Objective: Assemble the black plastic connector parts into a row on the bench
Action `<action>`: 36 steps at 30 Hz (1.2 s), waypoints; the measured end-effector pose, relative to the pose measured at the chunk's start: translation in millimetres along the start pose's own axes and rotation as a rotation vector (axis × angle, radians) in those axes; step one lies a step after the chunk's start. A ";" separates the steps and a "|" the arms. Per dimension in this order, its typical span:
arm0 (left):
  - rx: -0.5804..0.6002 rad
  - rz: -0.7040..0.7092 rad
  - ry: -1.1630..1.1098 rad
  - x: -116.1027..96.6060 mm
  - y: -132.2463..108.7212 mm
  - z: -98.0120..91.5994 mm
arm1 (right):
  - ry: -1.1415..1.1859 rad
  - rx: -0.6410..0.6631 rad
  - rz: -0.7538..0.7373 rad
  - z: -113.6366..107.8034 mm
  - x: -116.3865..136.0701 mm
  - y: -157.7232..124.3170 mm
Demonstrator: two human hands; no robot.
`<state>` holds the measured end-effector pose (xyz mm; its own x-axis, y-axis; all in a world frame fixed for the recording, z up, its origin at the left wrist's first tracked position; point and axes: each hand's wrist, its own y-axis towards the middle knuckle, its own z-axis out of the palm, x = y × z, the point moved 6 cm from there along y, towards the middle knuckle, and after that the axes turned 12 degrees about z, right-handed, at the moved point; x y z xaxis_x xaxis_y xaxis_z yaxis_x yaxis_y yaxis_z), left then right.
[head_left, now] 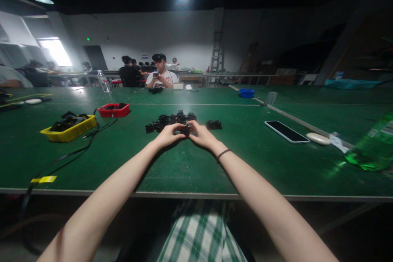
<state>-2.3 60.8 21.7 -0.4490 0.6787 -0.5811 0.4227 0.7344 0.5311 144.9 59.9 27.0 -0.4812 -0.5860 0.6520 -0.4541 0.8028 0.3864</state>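
Both arms reach forward over the green table, and my hands meet at the near side of a heap of small black plastic parts (164, 121). Between my fingertips is one small black part (185, 131); its exact kind is too dark to make out. My left hand (170, 134) pinches it from the left, thumb and fingers curved. From the right, my right hand (201, 134) closes on the same part, thumb low and forefinger above. A short row of black parts (214, 124) sits just right of my right hand, apart from the heap.
On the left stand a yellow bin (69, 129) and a red bin (114, 110) with black parts, beside a black cable (89, 143). To the right are a phone (287, 132), a pale oval object (318, 138) and a green bottle (373, 147). A person (161, 75) sits across the table.
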 end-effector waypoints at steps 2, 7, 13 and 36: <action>0.002 0.000 -0.006 -0.1 -0.1 0.1 | -0.005 0.003 -0.004 -0.3 1.3 -0.3; 0.014 0.008 -0.004 0.7 -0.2 0.7 | -0.033 0.005 -0.001 -1.1 3.8 -0.6; 0.022 0.029 0.011 2.0 -0.5 1.6 | -0.047 0.015 0.018 -0.9 3.6 -0.7; 0.025 0.008 0.011 7.1 -0.6 3.5 | -0.110 0.005 0.050 -2.0 1.4 0.6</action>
<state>-3.0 65.2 15.1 -0.4546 0.6846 -0.5698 0.4457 0.7287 0.5199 145.4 59.8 29.5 -0.5827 -0.5540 0.5945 -0.4314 0.8309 0.3515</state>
